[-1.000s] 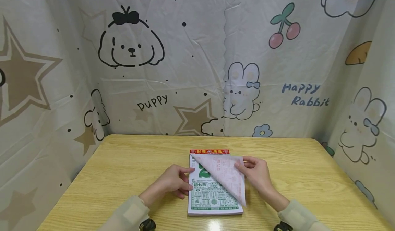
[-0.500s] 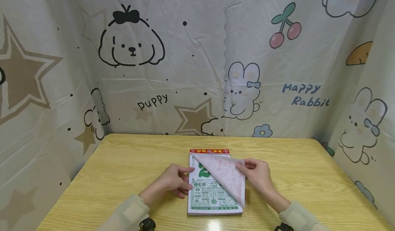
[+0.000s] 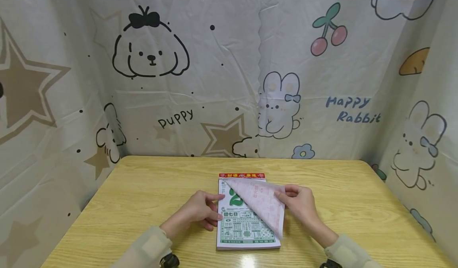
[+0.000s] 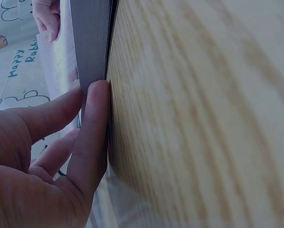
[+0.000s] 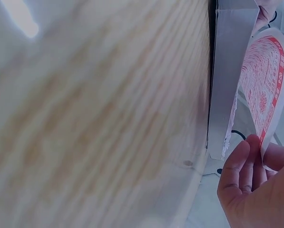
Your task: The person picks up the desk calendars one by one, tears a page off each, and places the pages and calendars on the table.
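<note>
I see the calendar (image 3: pixel 247 216) lying flat near the front edge of the table (image 3: pixel 143 192), midway between its side edges. My left hand (image 3: pixel 200 212) presses curled fingers against the pad's left edge, steadying it. My right hand (image 3: pixel 300 204) pinches the top sheet (image 3: pixel 262 204), folded diagonally off the page beneath. I judge the sheet about half lifted; it is not yet torn off the red binding strip (image 3: pixel 242 175).
</note>
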Demonstrator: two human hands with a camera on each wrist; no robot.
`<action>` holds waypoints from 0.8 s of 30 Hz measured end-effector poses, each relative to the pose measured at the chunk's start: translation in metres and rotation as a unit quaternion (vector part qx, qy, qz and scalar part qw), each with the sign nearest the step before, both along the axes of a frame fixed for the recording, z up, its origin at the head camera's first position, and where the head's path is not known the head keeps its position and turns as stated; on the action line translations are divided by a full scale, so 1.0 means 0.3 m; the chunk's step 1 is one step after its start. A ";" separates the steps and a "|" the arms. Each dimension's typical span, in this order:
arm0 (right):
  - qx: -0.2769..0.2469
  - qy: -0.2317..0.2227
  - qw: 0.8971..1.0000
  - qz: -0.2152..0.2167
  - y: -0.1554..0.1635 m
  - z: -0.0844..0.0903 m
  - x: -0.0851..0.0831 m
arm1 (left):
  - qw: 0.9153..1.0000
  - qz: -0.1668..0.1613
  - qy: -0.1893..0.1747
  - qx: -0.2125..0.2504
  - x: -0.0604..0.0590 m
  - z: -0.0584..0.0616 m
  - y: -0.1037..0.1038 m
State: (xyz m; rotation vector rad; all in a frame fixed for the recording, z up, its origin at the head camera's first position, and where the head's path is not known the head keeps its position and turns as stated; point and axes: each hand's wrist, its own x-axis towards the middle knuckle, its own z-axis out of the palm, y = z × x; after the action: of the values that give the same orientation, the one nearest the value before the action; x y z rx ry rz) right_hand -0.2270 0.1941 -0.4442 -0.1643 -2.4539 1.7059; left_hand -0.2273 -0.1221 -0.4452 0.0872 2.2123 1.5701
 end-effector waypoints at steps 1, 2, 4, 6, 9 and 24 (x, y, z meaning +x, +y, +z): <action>0.000 -0.001 1.000 0.001 0.001 0.000 0.000 | 1.000 0.000 0.000 0.000 0.000 -0.001 0.001; -0.001 -0.002 1.000 0.002 0.001 0.000 0.000 | 1.000 0.001 0.000 0.001 0.000 -0.001 0.002; -0.002 -0.004 1.000 0.005 0.002 0.001 -0.001 | 1.000 0.002 0.000 0.002 0.001 -0.002 0.002; -0.004 -0.007 1.000 0.007 0.002 0.001 -0.002 | 1.000 0.002 0.000 0.001 0.001 -0.004 0.003; -0.007 -0.012 1.000 0.007 0.003 -0.001 -0.003 | 1.000 0.004 -0.002 -0.001 0.003 0.000 0.003; 0.000 -0.017 1.000 -0.005 0.016 -0.003 0.000 | 1.000 0.006 -0.002 -0.002 0.003 0.004 0.005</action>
State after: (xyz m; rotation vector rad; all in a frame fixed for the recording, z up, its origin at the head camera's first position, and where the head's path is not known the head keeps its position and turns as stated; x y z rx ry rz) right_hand -0.2271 0.1990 -0.4450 -0.2068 -2.4737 1.7125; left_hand -0.2265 -0.1205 -0.4440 0.0688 2.2174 1.5699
